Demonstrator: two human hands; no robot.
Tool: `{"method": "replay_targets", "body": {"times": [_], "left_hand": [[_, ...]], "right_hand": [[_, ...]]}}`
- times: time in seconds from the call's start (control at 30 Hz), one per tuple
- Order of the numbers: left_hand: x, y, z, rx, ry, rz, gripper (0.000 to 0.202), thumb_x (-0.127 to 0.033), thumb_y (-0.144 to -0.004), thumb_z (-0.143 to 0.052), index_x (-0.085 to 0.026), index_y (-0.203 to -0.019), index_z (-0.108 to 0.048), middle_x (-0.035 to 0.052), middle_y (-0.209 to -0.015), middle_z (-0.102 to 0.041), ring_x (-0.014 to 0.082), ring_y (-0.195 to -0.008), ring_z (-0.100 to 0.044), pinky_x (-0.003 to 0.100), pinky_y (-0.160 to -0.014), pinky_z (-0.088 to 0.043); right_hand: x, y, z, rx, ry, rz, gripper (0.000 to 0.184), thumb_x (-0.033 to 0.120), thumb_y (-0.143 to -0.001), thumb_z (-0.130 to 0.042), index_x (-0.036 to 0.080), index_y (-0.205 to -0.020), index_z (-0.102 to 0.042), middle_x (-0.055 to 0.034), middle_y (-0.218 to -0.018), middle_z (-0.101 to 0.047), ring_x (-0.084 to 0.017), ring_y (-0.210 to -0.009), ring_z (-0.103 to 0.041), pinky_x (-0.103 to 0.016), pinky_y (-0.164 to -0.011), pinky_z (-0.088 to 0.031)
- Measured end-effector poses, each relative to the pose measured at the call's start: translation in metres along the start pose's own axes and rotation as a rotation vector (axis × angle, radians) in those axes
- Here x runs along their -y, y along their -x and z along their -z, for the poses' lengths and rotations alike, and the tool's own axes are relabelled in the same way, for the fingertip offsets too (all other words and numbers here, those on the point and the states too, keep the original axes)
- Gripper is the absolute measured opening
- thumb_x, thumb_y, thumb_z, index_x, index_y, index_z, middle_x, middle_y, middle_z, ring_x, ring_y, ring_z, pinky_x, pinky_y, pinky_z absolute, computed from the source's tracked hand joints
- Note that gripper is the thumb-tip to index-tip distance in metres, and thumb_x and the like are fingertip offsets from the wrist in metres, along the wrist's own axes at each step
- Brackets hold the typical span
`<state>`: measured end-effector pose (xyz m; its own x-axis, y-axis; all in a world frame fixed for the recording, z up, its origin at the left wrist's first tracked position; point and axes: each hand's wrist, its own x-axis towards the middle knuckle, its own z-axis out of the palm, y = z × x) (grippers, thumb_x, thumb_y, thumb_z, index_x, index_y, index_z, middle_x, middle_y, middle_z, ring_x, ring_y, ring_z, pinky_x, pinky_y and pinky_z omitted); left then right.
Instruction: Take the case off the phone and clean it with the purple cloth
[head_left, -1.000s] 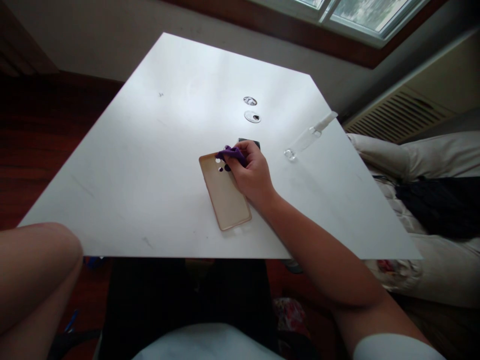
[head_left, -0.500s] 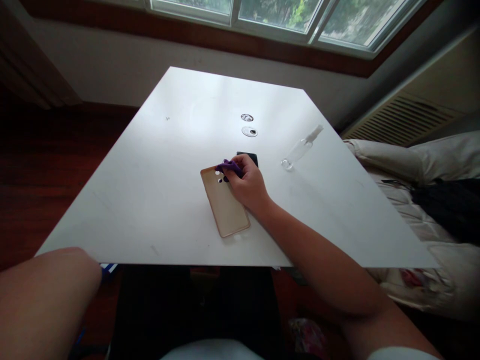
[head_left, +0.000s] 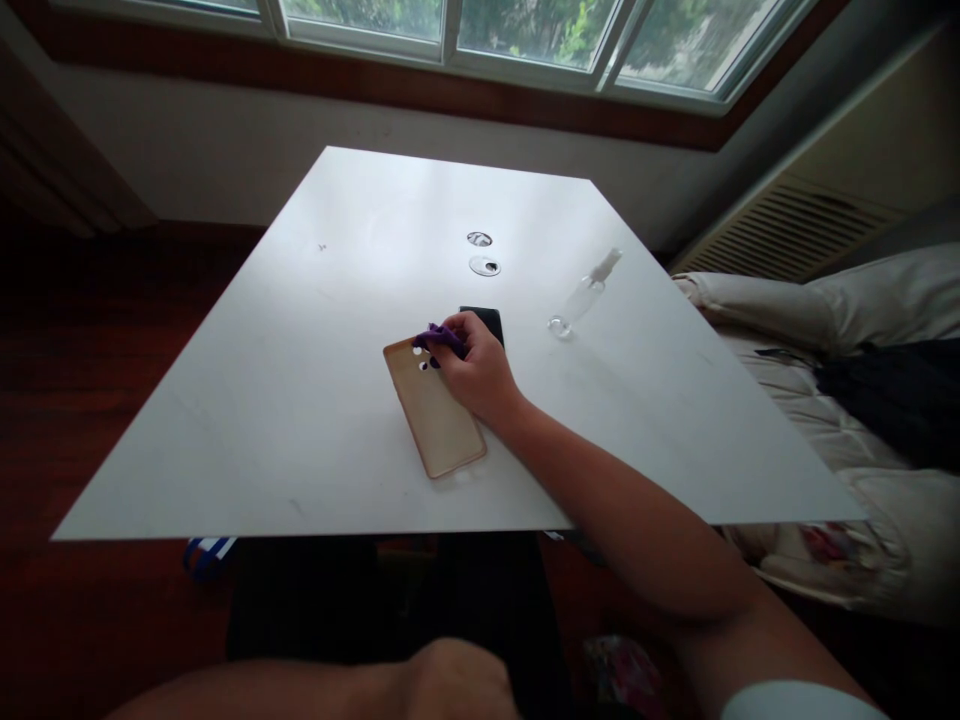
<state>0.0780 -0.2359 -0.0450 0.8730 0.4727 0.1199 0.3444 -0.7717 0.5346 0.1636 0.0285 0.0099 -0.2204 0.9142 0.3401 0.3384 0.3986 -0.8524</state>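
Note:
My right hand [head_left: 484, 368] is closed on a bunched purple cloth [head_left: 444, 339], pressed at the top edge of a phone case. The phone case [head_left: 435, 415] is tan and see-through, with camera holes near its top, and lies tilted on the white table. Partly hidden behind my right hand is a dark phone-like slab [head_left: 489, 320]. My left hand [head_left: 457, 682] is low at the bottom edge of the view, below the table, in front of my body. Its fingers are hidden and blurred.
On the white table [head_left: 247, 430], a clear spray bottle [head_left: 581, 300] lies on its side at the right. Two round fittings [head_left: 484, 266] sit farther back. A padded light sofa [head_left: 795, 310] with dark cloth [head_left: 885, 400] stands to the right.
My left arm has swung from the lower left to the bottom middle, bringing the hand into view. My right hand stays at the case's top with the purple cloth. The view has shifted slightly.

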Motion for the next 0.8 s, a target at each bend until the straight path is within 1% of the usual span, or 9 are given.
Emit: {"method": "replay_targets", "body": {"times": [0.07,0.1,0.2,0.4,0.5,0.57,0.67,0.7,0.8], "left_hand": [[0.009,-0.019,-0.014,0.007,0.028,-0.079,0.035,-0.055,-0.101,-0.044,-0.034,-0.119,-0.066,0.0035,-0.107,-0.068,0.0175,-0.097,-0.062,0.032,-0.084,-0.053],[0.012,-0.027,-0.023,0.008,0.023,-0.084,0.037,-0.052,-0.102,-0.044,-0.027,-0.115,-0.067,0.0056,-0.106,-0.068,0.0195,-0.097,-0.061,0.035,-0.088,-0.053],[0.018,-0.041,-0.054,0.032,-0.065,0.155,0.041,-0.053,-0.098,-0.053,-0.015,-0.107,-0.067,0.0103,-0.108,-0.065,0.0277,-0.110,-0.056,0.051,-0.107,-0.043],[0.013,-0.030,-0.092,0.026,-0.143,0.094,0.042,-0.047,-0.102,-0.046,-0.014,-0.119,-0.065,0.0142,-0.125,-0.061,0.0334,-0.121,-0.050,0.062,-0.110,-0.037],[0.005,-0.021,-0.094,0.036,-0.125,0.091,0.038,-0.036,-0.103,-0.040,-0.011,-0.120,-0.065,0.0175,-0.134,-0.058,0.0343,-0.123,-0.051,0.053,-0.101,-0.048],[0.002,-0.018,-0.091,0.084,-0.050,0.105,0.034,-0.030,-0.101,-0.041,-0.012,-0.115,-0.066,0.0176,-0.133,-0.059,0.0335,-0.118,-0.055,0.043,-0.082,-0.055],[0.011,-0.018,-0.078,0.194,0.165,0.152,0.033,-0.039,-0.098,-0.048,-0.015,-0.108,-0.067,0.0136,-0.111,-0.068,0.0291,-0.095,-0.066,0.033,-0.058,-0.050],[0.018,-0.019,-0.071,0.227,0.233,0.200,0.034,-0.043,-0.097,-0.050,-0.016,-0.108,-0.067,0.0118,-0.104,-0.070,0.0257,-0.083,-0.068,0.032,-0.057,-0.050],[0.050,-0.022,-0.053,0.366,0.160,0.458,0.020,-0.020,-0.087,-0.056,-0.012,-0.096,-0.072,0.0150,-0.089,-0.073,0.0297,-0.075,-0.071,0.038,-0.063,-0.054]], "right_hand": [[0.000,0.000,-0.001,0.000,0.005,0.000,0.018,0.035,-0.088,-0.064,0.022,-0.099,-0.059,-0.0010,-0.089,-0.065,-0.018,-0.079,-0.061,-0.032,-0.073,-0.047],[0.000,0.000,-0.001,-0.003,0.012,-0.002,0.018,0.036,-0.088,-0.065,0.022,-0.098,-0.059,-0.0009,-0.088,-0.065,-0.018,-0.078,-0.061,-0.032,-0.072,-0.047],[0.001,-0.001,-0.001,-0.020,0.030,-0.007,0.019,0.037,-0.088,-0.066,0.022,-0.097,-0.060,-0.0001,-0.085,-0.063,-0.016,-0.075,-0.058,-0.031,-0.070,-0.045],[-0.001,-0.001,-0.002,-0.011,0.025,-0.001,0.019,0.037,-0.088,-0.066,0.022,-0.097,-0.059,0.0003,-0.084,-0.062,-0.016,-0.074,-0.058,-0.031,-0.069,-0.045],[-0.001,-0.001,-0.003,-0.022,0.031,0.004,0.020,0.038,-0.088,-0.067,0.021,-0.097,-0.060,0.0000,-0.084,-0.063,-0.016,-0.074,-0.058,-0.031,-0.069,-0.045],[-0.002,-0.002,-0.004,-0.022,0.027,0.006,0.020,0.038,-0.087,-0.067,0.021,-0.097,-0.060,-0.0005,-0.085,-0.064,-0.016,-0.075,-0.059,-0.032,-0.070,-0.046],[-0.003,-0.002,-0.003,-0.013,0.014,0.004,0.021,0.038,-0.088,-0.067,0.021,-0.098,-0.060,-0.0010,-0.085,-0.064,-0.017,-0.075,-0.059,-0.033,-0.070,-0.046],[-0.004,-0.002,-0.003,-0.014,0.016,0.005,0.021,0.038,-0.088,-0.067,0.021,-0.098,-0.060,-0.0009,-0.085,-0.064,-0.017,-0.074,-0.059,-0.032,-0.069,-0.046],[-0.004,-0.002,-0.002,-0.034,0.029,0.008,0.020,0.038,-0.088,-0.067,0.022,-0.097,-0.060,-0.0006,-0.085,-0.064,-0.016,-0.073,-0.059,-0.032,-0.068,-0.046]]}}
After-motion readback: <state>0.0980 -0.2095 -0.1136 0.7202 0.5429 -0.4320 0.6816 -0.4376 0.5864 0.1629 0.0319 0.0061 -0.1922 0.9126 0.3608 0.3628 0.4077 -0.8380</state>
